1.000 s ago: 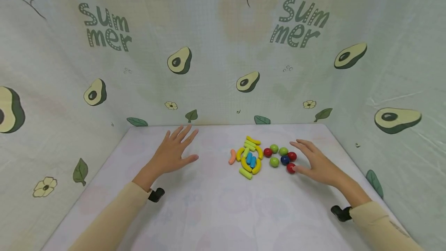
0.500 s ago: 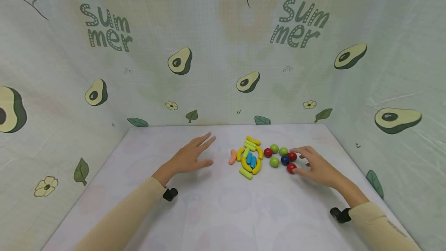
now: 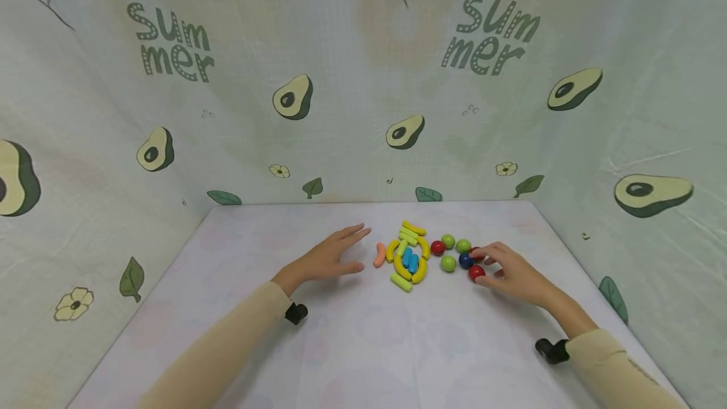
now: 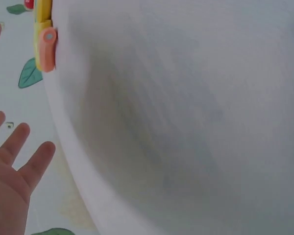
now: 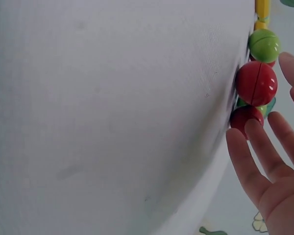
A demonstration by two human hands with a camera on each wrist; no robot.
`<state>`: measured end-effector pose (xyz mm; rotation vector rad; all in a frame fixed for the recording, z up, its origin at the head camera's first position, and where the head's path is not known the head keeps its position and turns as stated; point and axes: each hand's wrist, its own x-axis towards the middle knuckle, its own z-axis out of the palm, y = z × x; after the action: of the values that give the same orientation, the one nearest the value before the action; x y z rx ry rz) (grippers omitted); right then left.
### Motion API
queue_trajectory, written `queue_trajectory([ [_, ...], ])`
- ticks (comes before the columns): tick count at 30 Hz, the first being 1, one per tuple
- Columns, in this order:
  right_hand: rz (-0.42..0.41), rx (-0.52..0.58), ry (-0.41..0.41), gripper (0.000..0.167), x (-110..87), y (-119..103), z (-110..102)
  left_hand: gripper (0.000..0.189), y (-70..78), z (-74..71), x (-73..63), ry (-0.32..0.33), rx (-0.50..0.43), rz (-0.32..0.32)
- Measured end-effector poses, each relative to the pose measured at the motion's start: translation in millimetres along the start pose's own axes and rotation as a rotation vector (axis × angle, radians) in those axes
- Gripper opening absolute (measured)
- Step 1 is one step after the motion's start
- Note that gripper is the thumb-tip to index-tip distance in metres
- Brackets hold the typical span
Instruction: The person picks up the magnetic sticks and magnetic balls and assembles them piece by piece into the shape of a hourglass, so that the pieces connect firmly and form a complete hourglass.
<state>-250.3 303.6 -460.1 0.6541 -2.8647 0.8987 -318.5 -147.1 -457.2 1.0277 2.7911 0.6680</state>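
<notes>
My left hand (image 3: 326, 259) is over the table with its fingers extended, left of a small orange curved piece (image 3: 379, 255), holding nothing. My right hand (image 3: 514, 276) hovers at the right side of a ball cluster. Its thumb is close to the nearer red ball (image 3: 476, 273), and its fingers partly cover another red ball (image 5: 246, 120). Whether they touch is hard to tell; in the right wrist view the fingers look spread. A dark blue ball (image 3: 466, 260) and a green ball (image 3: 448, 263) lie just left of them.
Left of the balls is a group of yellow banana-shaped pieces (image 3: 419, 271), light green sticks (image 3: 401, 281) and blue pieces (image 3: 413, 263). The white table (image 3: 363, 346) meets a printed cloth backdrop (image 3: 341, 144) at the back and sides.
My left hand has moved right and slightly lower, towards the orange piece. The fingers of my right hand have come down and in over the red balls. The pieces have stayed put.
</notes>
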Motion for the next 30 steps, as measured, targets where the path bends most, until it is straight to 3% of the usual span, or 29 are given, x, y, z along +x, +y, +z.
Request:
queue_trajectory([
  [7,0.004,0.036,-0.011,0.045,-0.9,3.2,0.2,0.080,5.8,6.1,14.7,-0.044,-0.039,0.012],
  [16,-0.011,0.032,-0.066,0.037,0.0,7.7,1.8,0.070,6.6,15.5,27.2,-0.112,-0.020,-0.009],
  [24,-0.013,0.012,-0.074,0.033,0.8,6.6,1.1,0.061,12.7,15.1,35.2,-0.146,0.004,-0.016],
  [30,-0.011,0.006,-0.082,0.032,1.5,5.4,0.6,0.057,13.2,15.4,36.7,-0.189,0.022,0.016],
])
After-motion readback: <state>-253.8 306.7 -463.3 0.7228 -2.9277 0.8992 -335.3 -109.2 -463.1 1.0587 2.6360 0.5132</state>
